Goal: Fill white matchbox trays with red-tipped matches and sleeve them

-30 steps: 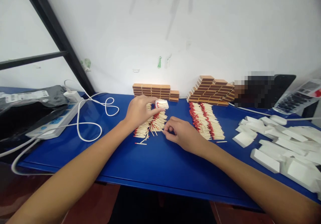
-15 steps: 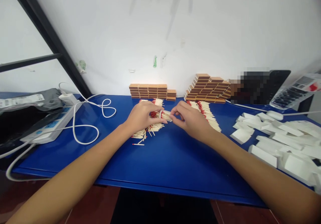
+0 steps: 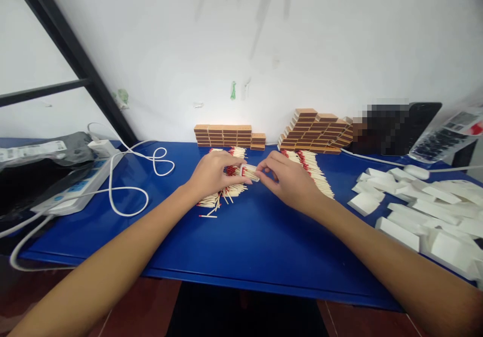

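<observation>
Between my two hands is a small white matchbox tray [image 3: 242,166] with red-headed matches [image 3: 249,173] lying in it. My left hand [image 3: 213,173] grips the tray, thumb on the near side and fingers on the far side. At the tray's right end, the thumb and forefinger of my right hand [image 3: 281,178] are pinched together on the matches' pale ends. Beneath and behind my left hand spreads a pile of loose matches [image 3: 226,193], partly hidden by it. A second row of matches [image 3: 319,176] lies behind my right hand.
Stacked matchboxes stand along the wall, a low stack [image 3: 222,136] and a taller stepped one [image 3: 313,131]. White paper trays [image 3: 422,201] are heaped at the right. A power strip [image 3: 81,188] with white cables [image 3: 130,188] lies left. A dark phone [image 3: 426,125] leans at the back right.
The view has shifted very slightly. Both hands keep the same hold at the tray, and the matches in it have moved only a little, if at all.
</observation>
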`<state>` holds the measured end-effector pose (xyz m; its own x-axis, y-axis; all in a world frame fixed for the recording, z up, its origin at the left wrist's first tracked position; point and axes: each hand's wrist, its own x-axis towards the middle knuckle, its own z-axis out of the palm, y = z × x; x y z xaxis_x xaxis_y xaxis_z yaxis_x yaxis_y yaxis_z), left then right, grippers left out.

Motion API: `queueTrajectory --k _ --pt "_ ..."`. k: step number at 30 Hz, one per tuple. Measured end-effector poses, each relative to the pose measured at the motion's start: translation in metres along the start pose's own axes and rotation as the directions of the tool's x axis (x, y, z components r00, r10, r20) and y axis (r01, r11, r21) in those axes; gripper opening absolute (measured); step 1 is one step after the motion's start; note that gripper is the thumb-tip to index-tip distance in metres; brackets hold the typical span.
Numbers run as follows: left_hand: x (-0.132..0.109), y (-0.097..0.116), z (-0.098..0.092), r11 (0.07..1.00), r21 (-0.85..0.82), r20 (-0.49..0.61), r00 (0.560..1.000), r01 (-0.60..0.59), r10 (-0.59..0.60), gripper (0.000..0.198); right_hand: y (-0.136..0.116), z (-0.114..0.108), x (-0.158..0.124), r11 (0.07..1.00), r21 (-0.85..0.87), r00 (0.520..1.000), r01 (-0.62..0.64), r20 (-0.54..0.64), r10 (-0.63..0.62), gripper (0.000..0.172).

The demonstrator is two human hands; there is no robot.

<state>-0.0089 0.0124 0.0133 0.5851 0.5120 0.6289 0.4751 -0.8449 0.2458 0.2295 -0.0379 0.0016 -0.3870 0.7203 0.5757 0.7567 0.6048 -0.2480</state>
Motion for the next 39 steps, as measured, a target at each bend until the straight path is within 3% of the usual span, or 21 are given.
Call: queueTrajectory --k 7,14,26,31,35,39 --pt "-0.001 0.001 0.001 1.0 -0.015 0.032 0.999 -0.002 0.002 0.045 -0.001 0.001 -0.001 0.998 0.031 0.996 -0.051 0.068 0.049 0.008" --pt "-0.001 0.004 0.001 0.996 -0.064 -0.019 0.998 0.057 -0.058 0.05 -0.007 0.004 -0.001 0.98 0.135 0.989 -0.148 0.002 0.149 0.005" --pt "0.0 0.003 0.001 0.998 -0.029 0.003 0.999 0.05 -0.049 0.047 -0.004 0.0 0.0 0.99 0.115 0.994 -0.086 -0.054 0.092 0.006" --pt "0.001 0.001 -0.002 0.989 -0.013 -0.022 0.989 0.147 -0.147 0.044 -0.011 0.001 -0.001 0.988 0.146 0.99 -0.048 -0.122 0.066 0.005" --pt "0.002 -0.004 -0.004 0.97 0.058 -0.078 0.97 0.237 -0.232 0.041 -0.019 0.009 -0.005 0.985 0.161 0.997 -0.056 -0.034 0.062 0.005" --pt "0.002 -0.007 -0.006 0.961 0.104 -0.117 0.963 0.255 -0.243 0.04 -0.027 0.023 -0.008 0.988 0.155 0.998 -0.03 0.051 0.023 0.002"
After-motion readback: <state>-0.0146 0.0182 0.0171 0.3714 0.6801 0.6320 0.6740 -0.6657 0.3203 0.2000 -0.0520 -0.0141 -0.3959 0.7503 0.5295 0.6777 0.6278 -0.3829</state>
